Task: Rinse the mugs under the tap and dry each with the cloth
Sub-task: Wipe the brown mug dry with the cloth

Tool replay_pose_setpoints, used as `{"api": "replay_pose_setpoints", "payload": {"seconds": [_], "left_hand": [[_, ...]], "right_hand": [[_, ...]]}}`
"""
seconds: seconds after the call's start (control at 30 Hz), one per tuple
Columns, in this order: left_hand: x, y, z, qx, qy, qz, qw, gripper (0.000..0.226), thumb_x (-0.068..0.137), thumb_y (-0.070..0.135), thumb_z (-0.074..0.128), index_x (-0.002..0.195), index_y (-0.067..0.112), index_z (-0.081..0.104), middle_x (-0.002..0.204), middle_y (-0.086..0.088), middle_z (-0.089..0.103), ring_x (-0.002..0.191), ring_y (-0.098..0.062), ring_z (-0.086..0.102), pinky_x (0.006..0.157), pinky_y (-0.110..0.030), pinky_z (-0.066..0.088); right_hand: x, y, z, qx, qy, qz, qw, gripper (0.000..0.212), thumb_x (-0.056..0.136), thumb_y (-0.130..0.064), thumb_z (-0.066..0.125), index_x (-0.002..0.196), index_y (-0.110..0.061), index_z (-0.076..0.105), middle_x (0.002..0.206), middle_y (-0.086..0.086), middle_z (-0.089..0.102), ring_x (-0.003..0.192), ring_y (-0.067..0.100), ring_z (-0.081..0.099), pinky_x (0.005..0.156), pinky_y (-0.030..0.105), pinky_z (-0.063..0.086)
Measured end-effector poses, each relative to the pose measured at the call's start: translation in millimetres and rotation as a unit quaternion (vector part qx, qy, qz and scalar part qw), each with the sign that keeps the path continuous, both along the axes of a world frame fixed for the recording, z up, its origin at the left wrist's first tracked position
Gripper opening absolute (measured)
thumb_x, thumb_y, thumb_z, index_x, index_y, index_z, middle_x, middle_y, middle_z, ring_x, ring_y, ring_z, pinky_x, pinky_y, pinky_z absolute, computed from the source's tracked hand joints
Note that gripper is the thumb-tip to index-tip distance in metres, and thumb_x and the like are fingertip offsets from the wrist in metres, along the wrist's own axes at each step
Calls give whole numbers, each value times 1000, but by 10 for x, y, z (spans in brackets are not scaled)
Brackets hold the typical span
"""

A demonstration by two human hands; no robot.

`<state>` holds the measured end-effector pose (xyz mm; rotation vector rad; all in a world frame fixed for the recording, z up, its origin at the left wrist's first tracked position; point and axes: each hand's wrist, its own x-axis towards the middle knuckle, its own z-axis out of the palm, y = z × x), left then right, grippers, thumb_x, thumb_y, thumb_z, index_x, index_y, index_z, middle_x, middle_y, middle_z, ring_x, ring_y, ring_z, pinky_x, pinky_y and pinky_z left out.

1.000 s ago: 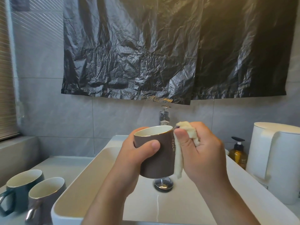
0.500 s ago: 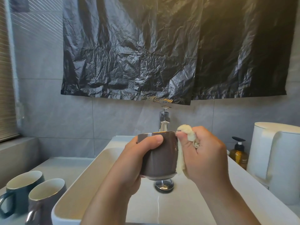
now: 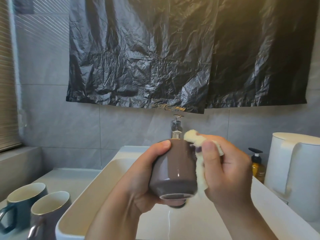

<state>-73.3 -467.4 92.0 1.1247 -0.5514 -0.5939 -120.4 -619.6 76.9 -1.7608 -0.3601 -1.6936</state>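
Glossy brown-grey glaze catches the light on a mug [image 3: 173,172] held over a white sink [image 3: 83,205], just in front of the chrome tap [image 3: 176,129]. The mug is tipped so that its ringed base faces the camera and its mouth points away toward the wall. The left hand [image 3: 138,184] wraps round its body, thumb lying across the side near the rim. The right hand [image 3: 226,172] pinches a cream cloth [image 3: 200,177] against the mug's right side, where a bit of the handle shows under the fabric. No lettering shows on the mug's visible face. On the counter to the left stand a dark teal mug [image 3: 22,203] and a brown mug [image 3: 50,210], side by side and upright. To the right, the label on an amber pump bottle [image 3: 258,167] is too small to read; beside it stands a white kettle [image 3: 297,170].
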Motion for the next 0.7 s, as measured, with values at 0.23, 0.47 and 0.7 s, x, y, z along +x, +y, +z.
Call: {"api": "replay_pose_setpoints", "payload": {"seconds": [0.23,0.47,0.7], "left_hand": [[-39,-9,39,23,-52,67,996,50,52,52,69,96,28,74,80,-5,74,63,-27,71,63,-42,58],[-16,0,19,38,-62,65,995,59,54,51,73,107,25,74,82,-2,73,65,-26,70,61,-41,60],[48,-22,-21,32,-71,78,994,62,58,46,82,112,16,76,97,-5,77,83,-24,71,84,-41,52]], "right_hand": [[96,-46,-50,-54,16,-42,997,58,105,-47,34,101,-5,75,94,-12,67,89,-8,60,79,3,40],[61,-17,-72,-39,-70,-124,989,45,101,-28,48,77,-1,75,73,-10,59,74,-4,52,73,-2,35],[68,-71,-14,-44,1,3,999,43,102,-42,45,95,-13,76,101,-13,73,99,-1,67,85,11,47]]}}
